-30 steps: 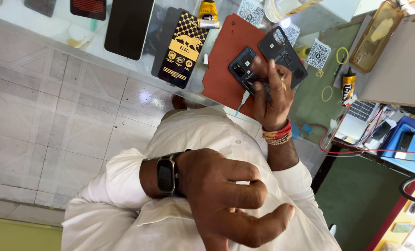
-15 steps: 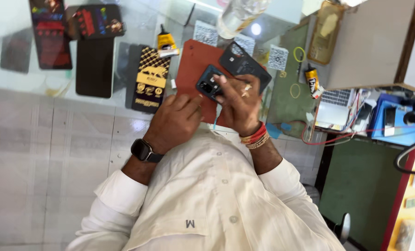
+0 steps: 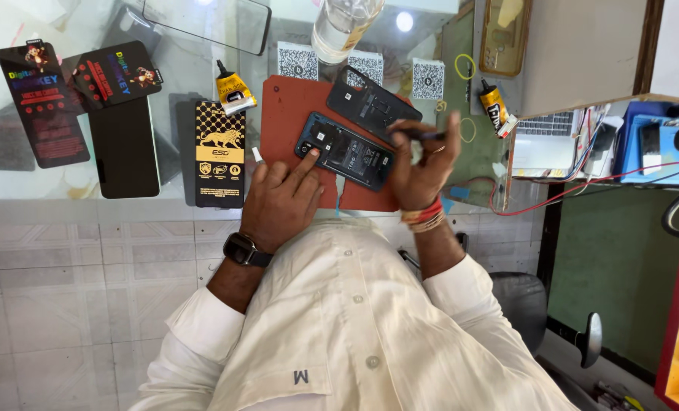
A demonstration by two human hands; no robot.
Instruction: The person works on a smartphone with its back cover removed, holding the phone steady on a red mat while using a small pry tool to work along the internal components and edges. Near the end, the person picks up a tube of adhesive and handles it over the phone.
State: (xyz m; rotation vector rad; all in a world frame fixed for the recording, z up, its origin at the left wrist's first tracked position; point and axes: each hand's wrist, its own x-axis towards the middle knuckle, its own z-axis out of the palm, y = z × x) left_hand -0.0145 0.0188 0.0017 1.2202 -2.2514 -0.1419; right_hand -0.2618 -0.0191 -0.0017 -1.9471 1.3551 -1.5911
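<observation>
Single head-worn view, looking steeply down, close over glass counter (image 3: 65, 190), scene appearing inverted

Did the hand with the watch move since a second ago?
Yes. The left hand was down over the white shirt, away from the red mat; now it is up at the mat, a finger on the opened phone.

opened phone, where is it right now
In the head view the opened phone lies on the red mat, under the left hand fingertip and beside the right hand, just below the detached back cover.
</observation>
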